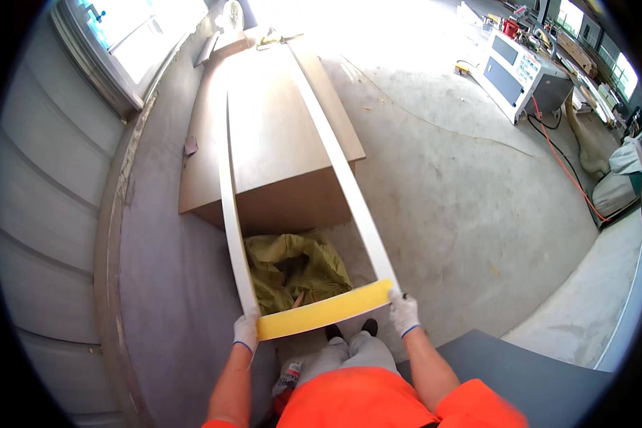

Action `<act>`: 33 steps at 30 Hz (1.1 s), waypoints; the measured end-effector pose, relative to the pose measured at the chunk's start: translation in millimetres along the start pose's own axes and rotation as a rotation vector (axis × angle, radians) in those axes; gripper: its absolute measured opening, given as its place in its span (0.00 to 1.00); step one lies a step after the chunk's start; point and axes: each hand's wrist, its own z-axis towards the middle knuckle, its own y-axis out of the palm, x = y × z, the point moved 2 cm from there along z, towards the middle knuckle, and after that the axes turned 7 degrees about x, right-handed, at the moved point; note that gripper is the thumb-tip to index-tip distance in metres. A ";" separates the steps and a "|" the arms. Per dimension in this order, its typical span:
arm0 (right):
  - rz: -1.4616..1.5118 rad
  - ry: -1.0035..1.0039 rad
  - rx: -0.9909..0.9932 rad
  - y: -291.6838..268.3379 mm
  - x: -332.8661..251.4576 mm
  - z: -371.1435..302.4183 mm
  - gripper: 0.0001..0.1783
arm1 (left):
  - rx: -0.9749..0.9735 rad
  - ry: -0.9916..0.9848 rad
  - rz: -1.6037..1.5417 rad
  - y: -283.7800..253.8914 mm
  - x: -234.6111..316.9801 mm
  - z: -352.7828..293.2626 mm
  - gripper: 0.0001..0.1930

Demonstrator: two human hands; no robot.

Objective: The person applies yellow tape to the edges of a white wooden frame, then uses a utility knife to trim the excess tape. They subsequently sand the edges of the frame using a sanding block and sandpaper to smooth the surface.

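Note:
Both my hands wear white gloves and grip the near corners of a long rectangular frame. Two white rails (pixel 344 182) run away from me, joined at the near end by a yellow crosspiece (pixel 326 311). My left hand (pixel 245 332) is closed round the left corner, and my right hand (pixel 404 314) holds the right one. Farther off, the rails pass over a large brown board-topped bench (pixel 278 135). Beneath the frame, between bench and crosspiece, sits an open olive-green sack (pixel 328 267); what is inside is hard to make out.
To the left runs a grey ribbed wall (pixel 53 192) with a window. At far right stands a white and grey machine cabinet (pixel 513 75), with an orange cable (pixel 560 160) trailing across the floor. A dark grey panel (pixel 513 378) lies close by my right side. Strong light washes out the far end.

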 end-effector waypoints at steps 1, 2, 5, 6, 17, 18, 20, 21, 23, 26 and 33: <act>0.004 -0.043 0.017 -8.3 -2.6 10.3 0.13 | -0.005 -0.022 -0.052 14.3 -10.0 1.0 0.29; 0.087 -0.060 0.064 -16.5 -1.1 20.0 0.12 | -0.049 0.029 -0.030 24.5 -8.5 -5.7 0.29; 0.174 0.108 0.145 -33.6 1.9 -21.3 0.08 | -0.118 -0.086 -0.098 42.4 -32.9 -5.0 0.30; -0.084 -0.305 0.142 -40.3 29.7 -24.1 0.07 | -0.167 -0.093 -0.007 46.4 -32.4 -3.8 0.30; -0.793 -0.503 -0.363 116.9 158.5 -169.0 0.16 | -0.430 -0.139 -0.055 51.1 -17.4 4.1 0.23; -0.782 -0.534 -0.331 126.1 161.6 -170.8 0.16 | -0.458 -0.168 -0.037 47.9 -3.9 0.5 0.23; -0.755 -0.587 -0.267 141.8 166.3 -179.5 0.15 | -0.525 -0.165 0.007 40.7 -3.5 8.8 0.22; -0.763 -0.608 -0.242 144.9 170.8 -178.1 0.15 | -0.537 -0.196 0.019 40.7 1.3 10.4 0.21; -0.781 -0.652 -0.193 147.9 178.8 -175.8 0.14 | -0.558 -0.260 0.040 40.3 9.0 8.1 0.19; -0.753 -0.703 -0.124 149.4 185.3 -173.3 0.14 | -0.569 -0.249 0.015 37.7 10.8 8.0 0.19; -0.687 -0.784 -0.141 151.7 194.7 -170.1 0.14 | -0.584 -0.237 0.067 37.5 2.3 16.8 0.19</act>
